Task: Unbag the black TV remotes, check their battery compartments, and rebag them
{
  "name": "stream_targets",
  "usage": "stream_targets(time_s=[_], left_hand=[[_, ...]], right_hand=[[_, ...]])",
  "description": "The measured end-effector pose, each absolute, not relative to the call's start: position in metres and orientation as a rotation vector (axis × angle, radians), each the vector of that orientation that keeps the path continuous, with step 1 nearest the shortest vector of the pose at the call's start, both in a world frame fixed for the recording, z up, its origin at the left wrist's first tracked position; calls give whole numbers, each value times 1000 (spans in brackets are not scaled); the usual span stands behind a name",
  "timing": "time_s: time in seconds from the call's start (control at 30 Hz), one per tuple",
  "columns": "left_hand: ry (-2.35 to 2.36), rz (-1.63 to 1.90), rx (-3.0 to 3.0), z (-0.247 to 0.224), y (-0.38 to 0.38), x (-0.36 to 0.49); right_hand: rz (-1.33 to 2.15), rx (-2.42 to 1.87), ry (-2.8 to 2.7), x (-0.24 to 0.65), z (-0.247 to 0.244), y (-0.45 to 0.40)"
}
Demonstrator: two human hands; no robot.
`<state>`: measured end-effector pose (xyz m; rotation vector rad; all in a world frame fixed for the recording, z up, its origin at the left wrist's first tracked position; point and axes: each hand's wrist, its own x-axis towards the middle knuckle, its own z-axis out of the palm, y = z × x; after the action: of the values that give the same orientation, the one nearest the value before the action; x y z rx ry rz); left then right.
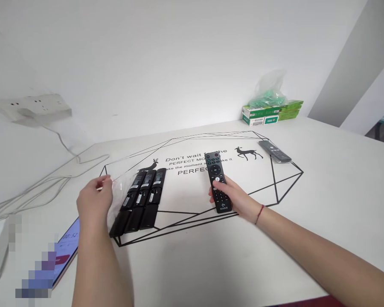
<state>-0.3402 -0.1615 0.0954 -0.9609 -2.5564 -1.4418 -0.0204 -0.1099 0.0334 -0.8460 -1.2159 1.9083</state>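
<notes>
My right hand (228, 194) is closed around a black remote control (218, 183), held upright with its buttons facing me and the thumb on its front. My left hand (96, 196) pinches a thin clear plastic bag (119, 189) at its edge, left of the dark remotes. Beside that bag, three black remote controls (141, 198) appear to lie side by side, backs up, with white labels on them. At the right, another remote (275, 152) lies face up, seemingly in a clear sleeve.
The white table (192, 256) carries printed black lines, lettering and deer. Green and white boxes (260, 113) with a plastic bag (270, 91) on top stand at the back right. A phone (67, 243) lies at left. Cables (60, 170) run from a wall socket (35, 106).
</notes>
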Motion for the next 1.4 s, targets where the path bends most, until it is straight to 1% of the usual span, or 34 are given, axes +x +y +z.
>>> stream_targets(time_s=[0.07, 0.17, 0.23, 0.3, 0.37, 0.47, 0.73, 0.9, 1.1, 1.23, 1.4], left_hand=[[-2420, -1692, -1009, 98, -154, -319], [-2358, -2308, -1039, 97, -135, -275], [-2335, -2605, -1021, 94, -122, -244], [-2326, -2801, -1064, 87, -114, -219], [-2331, -2918, -1099, 80, -110, -203], [-2274, -2989, -1058, 70, -110, -201], [-1989, -3137, -786, 64, -112, -230], [-1908, -3286, -759, 61, -113, -222], [-1852, -3376, -714, 62, -117, -213], [-1795, -3397, -666, 63, -117, -214], [-1800, -3338, -658, 63, -118, -220]], right_hand=[[1978, -875, -1091, -21, 35, -109], [2032, -911, -1017, -21, 37, -107], [2041, -904, -1025, -21, 39, -107], [2036, -883, -1047, -21, 40, -107], [2022, -868, -1072, -21, 41, -108], [1969, -872, -1152, -20, 42, -110], [1887, -941, -1602, -19, 43, -118], [1808, -983, -1776, -19, 49, -122], [1617, -1041, -1999, -19, 43, -124], [1557, -1057, -2049, -19, 42, -126], [1686, -991, -1915, -19, 47, -128]])
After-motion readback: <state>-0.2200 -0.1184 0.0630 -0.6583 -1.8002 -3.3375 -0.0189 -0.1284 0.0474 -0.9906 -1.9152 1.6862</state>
